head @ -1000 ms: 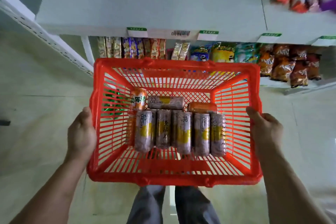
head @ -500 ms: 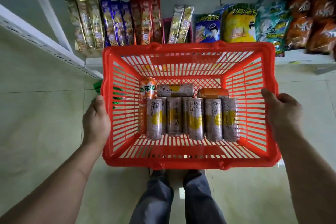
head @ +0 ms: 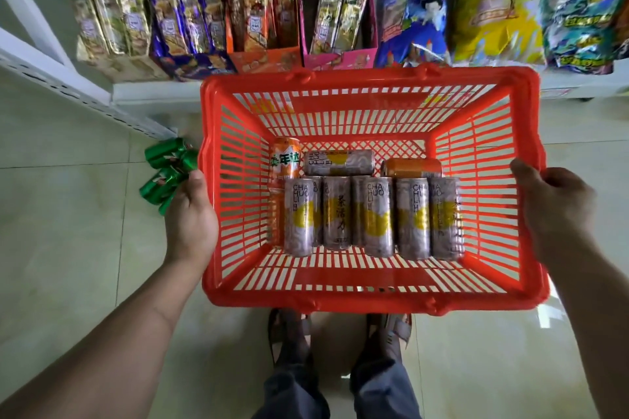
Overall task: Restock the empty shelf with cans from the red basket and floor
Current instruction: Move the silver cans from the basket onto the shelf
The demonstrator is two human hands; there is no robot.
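Red basket (head: 371, 299) held at both side rims, left hand (head: 190, 221) and right hand (head: 558, 211) curled on it.
Grey cans (head: 371, 214) inside, lying long axis toward shelf; green cans (head: 163, 170) on floor, nearest left grip.

Cans (head: 371, 214) lie in the basket (head: 371, 303), before the shelf (head: 211, 97).

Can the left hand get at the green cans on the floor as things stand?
Probably not yet. The left hand grips the left rim of the red basket, as the right hand does the right rim. The green cans lie just beyond its fingers, nothing between, but the basket must be freed first.
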